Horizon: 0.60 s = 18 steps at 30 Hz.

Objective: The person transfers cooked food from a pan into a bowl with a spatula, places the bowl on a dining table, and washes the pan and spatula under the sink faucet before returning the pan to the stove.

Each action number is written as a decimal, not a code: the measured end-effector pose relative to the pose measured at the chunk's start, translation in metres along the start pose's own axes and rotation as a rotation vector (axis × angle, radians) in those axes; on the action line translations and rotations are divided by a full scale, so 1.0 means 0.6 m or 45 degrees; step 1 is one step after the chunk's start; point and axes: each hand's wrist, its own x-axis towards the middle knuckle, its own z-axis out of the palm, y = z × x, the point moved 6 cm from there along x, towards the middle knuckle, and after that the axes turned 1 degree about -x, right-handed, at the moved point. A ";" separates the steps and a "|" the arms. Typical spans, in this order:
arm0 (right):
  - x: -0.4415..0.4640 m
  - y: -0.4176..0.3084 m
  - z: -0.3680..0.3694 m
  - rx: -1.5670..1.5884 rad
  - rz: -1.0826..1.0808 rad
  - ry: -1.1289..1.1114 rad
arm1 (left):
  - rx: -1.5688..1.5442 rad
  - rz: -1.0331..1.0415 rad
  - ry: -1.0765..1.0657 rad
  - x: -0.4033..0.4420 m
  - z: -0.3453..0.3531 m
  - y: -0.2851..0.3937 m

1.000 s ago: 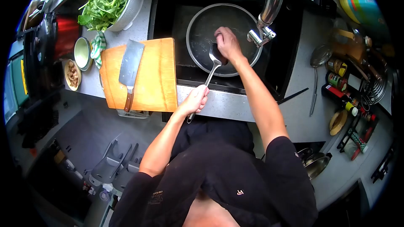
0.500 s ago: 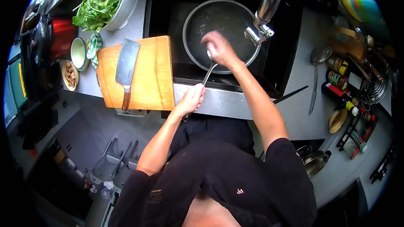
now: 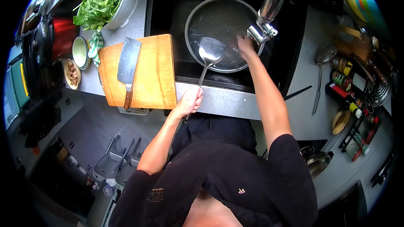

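Note:
My left hand (image 3: 189, 101) is closed around the handle of a metal wok spatula (image 3: 212, 49), whose blade hangs over a large round pan (image 3: 189, 52) with a silvery rim. The pan sits in the black sink (image 3: 168, 12) and seems to hold water. Inside its right side, just below the faucet (image 3: 263, 32), is my right hand (image 3: 245, 46). Its fingers are blurred and partly hidden, so their grip does not show. To the left, a cleaver (image 3: 128, 65) with a wooden handle lies on a wooden cutting board (image 3: 155, 75).
A white colander (image 3: 128, 6) of leafy greens (image 3: 99, 6) stands at the upper left, above two small bowls and a checked cloth (image 3: 95, 48). On the right counter are a skimmer (image 3: 324, 54), black chopsticks (image 3: 298, 93) and several seasoning bottles (image 3: 336, 90).
My right hand has moved right, from beside the spatula to below the faucet. The spatula's blade has turned to face up and now shows broadly. My left hand keeps its hold.

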 end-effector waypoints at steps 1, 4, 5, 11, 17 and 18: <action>-0.029 -0.048 0.006 0.047 -0.181 -0.073 | 0.000 0.007 -0.013 0.002 0.000 0.001; -0.137 -0.165 0.031 -0.034 -0.722 -0.239 | 0.010 0.012 -0.025 0.000 0.000 -0.001; -0.181 -0.199 0.048 -0.212 -0.909 -0.251 | 0.026 0.010 -0.020 0.000 0.003 0.002; -0.123 -0.079 0.123 -0.615 -0.843 -0.243 | 0.038 -0.082 -0.017 -0.008 0.017 -0.018; -0.038 -0.022 0.003 -0.791 -0.698 0.039 | -0.084 -0.033 0.007 -0.006 -0.010 -0.031; -0.037 -0.021 -0.005 -0.762 -0.707 0.180 | -0.099 -0.044 0.019 -0.007 -0.009 -0.022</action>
